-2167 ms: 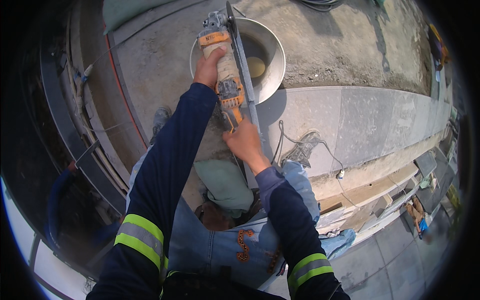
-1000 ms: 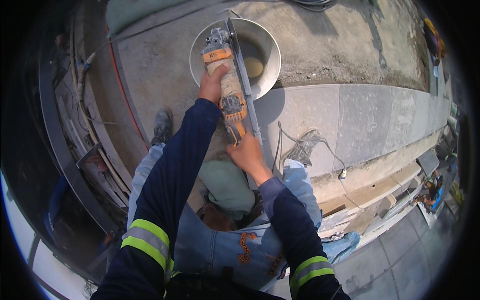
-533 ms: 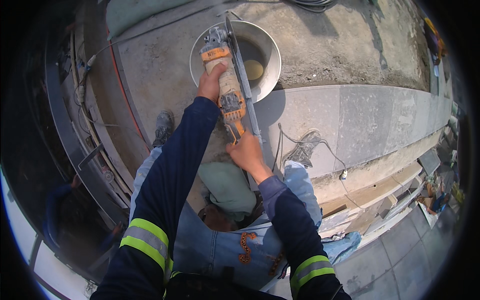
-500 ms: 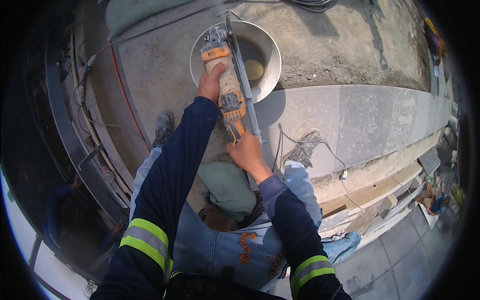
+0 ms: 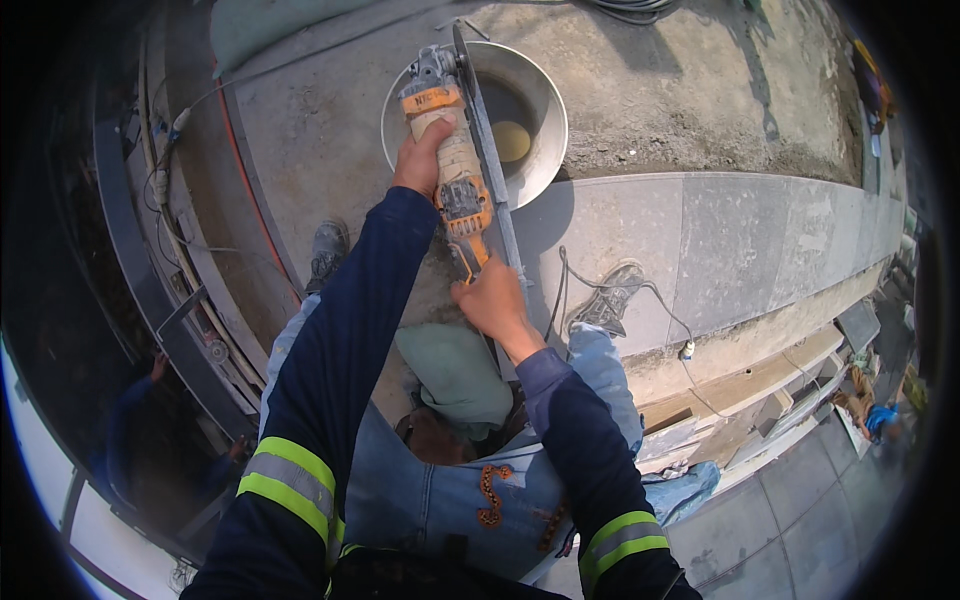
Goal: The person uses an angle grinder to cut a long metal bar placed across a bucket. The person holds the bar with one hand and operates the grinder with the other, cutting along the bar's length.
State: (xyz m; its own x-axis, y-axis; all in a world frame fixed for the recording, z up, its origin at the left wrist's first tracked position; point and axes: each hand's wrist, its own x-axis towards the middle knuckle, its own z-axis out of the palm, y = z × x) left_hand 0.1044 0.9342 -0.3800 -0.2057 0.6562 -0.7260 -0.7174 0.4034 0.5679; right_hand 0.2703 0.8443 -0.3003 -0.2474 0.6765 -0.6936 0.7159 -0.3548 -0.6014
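Note:
An orange and grey angle grinder [image 5: 461, 200], dusty and wrapped with tape on its body, is in both my hands. My left hand [image 5: 420, 160] is closed round the body near the grinder's head. Lower down, my right hand [image 5: 497, 308] grips the rear handle. The dark cutting disc [image 5: 462, 55] stands edge-on at the far end, next to a narrow grey stone strip [image 5: 494, 168] that runs along the grinder's right side. Under the disc end is a round pale bucket [image 5: 552, 130] with a little cloudy liquid at the bottom. Whether disc and strip touch, I cannot tell.
My boots [image 5: 330, 250] stand apart on either side. A black cable with a plug [image 5: 688, 349] loops past the right boot over grey slabs [image 5: 730, 250]. A green sack [image 5: 455, 375] lies between my legs. Coiled hose [image 5: 635, 10] is at the back.
Hardly anything differs. Both hands keep their hold on the grinder, and the bucket appears very slightly farther right in the picture.

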